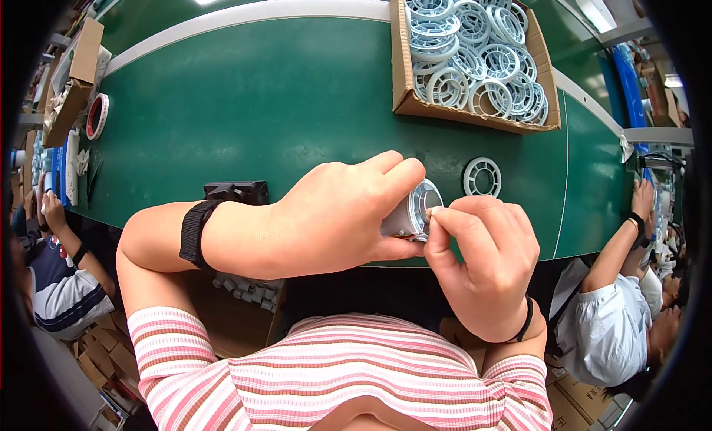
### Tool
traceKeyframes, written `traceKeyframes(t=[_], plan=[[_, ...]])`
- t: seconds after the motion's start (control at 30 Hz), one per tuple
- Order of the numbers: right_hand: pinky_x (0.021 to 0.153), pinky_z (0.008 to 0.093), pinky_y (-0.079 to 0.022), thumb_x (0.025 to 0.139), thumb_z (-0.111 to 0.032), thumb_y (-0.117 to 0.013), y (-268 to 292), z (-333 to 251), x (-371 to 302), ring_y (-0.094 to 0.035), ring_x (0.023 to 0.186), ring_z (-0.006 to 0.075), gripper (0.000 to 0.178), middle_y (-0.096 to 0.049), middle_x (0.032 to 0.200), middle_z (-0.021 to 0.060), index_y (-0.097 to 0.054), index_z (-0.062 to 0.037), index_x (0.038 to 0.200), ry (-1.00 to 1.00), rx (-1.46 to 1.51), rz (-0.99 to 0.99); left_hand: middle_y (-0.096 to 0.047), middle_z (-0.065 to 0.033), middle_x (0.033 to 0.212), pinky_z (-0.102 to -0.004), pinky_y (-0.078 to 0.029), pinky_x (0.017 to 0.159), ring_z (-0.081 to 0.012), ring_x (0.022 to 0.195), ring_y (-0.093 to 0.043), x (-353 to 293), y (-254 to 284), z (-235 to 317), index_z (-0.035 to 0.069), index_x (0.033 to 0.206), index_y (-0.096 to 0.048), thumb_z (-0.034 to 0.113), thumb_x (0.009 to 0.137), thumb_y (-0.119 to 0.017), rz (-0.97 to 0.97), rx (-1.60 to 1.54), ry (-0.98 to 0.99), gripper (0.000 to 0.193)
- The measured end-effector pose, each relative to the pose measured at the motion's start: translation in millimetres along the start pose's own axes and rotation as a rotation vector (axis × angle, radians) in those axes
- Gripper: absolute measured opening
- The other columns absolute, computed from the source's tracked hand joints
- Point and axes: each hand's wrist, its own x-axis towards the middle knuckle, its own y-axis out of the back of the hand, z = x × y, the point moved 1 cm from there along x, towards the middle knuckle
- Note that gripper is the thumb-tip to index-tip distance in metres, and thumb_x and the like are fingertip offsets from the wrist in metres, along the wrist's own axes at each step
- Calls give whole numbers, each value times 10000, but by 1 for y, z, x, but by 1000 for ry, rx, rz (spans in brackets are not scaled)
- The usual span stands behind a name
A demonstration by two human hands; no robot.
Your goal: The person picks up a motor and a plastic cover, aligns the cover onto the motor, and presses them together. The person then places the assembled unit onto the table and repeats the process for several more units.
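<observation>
1. Head view: grey cylindrical part (397,221) between your hands, long axis toward 2 o'clock.
2. Your left hand (345,212) grips it from 9 o'clock; your right hand (486,260) pinches at its rim from 4; can't tell if anything's pinched.
3. Pale ring (468,179) on the surface (245,97), 2 o'clock, nearer your right hand.
4. Writing: dark print, cardboard box (575,409), 4 o'clock.

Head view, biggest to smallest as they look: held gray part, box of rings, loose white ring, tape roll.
1. Box of rings
2. Held gray part, partly covered
3. Loose white ring and tape roll: too close to rank; the ring looks wider, the roll slightly taller.
</observation>
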Motion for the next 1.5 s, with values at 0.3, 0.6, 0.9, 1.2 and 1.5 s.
traceKeyframes(t=[0.3, 0.6, 0.9, 1.2, 1.5], plan=[[621, 357, -481, 744, 21, -801, 7, -3, 1, -616, 721, 252, 244, -677, 874, 85, -734, -17, 975, -78, 101, -66, -611, -150, 975, -436, -569, 608, -386, 755, -670, -1, -4, 0, 31, 1164, -558, 287, 756, -898, 18, 49, -38, 589], [611, 352, -491, 730, 38, -787, 3, -10, 3, -626, 695, 251, 213, -667, 856, 89, -718, -18, 924, -58, 10, -35, -593, -144, 947, -430, -560, 582, -378, 722, -653, -2, -8, -2, 23, 1111, -548, 297, 749, -900, 66, 61, -65, 575], [630, 357, -511, 726, 37, -791, 30, 15, -11, -638, 694, 260, 197, -631, 807, 93, -692, -33, 881, -255, 24, -211, -628, -137, 992, -383, -580, 636, -323, 780, -705, 1, -2, -5, 31, 1214, -567, 239, 758, -889, 46, 61, -54, 596], [770, 377, -539, 730, -35, -846, 48, 60, -28, -664, 822, 271, 339, -687, 956, 114, -717, -9, 1042, -382, 173, -409, -608, -114, 1215, -291, -585, 702, -163, 833, -709, 21, 30, -6, 42, 1401, -497, 20, 861, -745, -198, -280, 204, 595], [956, 383, -515, 742, -10, -844, -1, 91, -31, -620, 1137, 316, 562, -600, 1336, 190, -662, -16, 1274, -187, 265, -161, -571, -105, 1316, -289, -599, 817, -137, 979, -688, 9, 14, 9, 66, 1518, -382, -54, 921, -663, -297, -436, 321, 670]])
